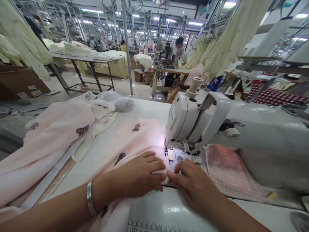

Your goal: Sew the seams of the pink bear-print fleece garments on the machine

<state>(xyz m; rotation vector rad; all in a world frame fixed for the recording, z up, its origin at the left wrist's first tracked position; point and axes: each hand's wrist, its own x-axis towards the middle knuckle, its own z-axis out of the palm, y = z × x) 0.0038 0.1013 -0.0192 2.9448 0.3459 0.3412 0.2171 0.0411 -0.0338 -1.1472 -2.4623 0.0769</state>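
A pale pink fleecy fabric with small printed animal figures lies on the white sewing table, its right edge beside the presser foot of a white sewing machine. My left hand, a silver bangle on its wrist, rests on this fabric with fingers stretched towards the machine. Just in front of the needle area, my right hand pinches the fabric's edge between thumb and forefinger. The fingertips of both hands nearly meet. Light from the machine falls on the cloth near the needle; the needle tip is hard to make out.
More pink printed fabric is heaped at the left. A checked cloth lies under the machine arm. A ruler strip runs along the table's front. Behind are a cloth-laden table, hanging pale garments and a seated person.
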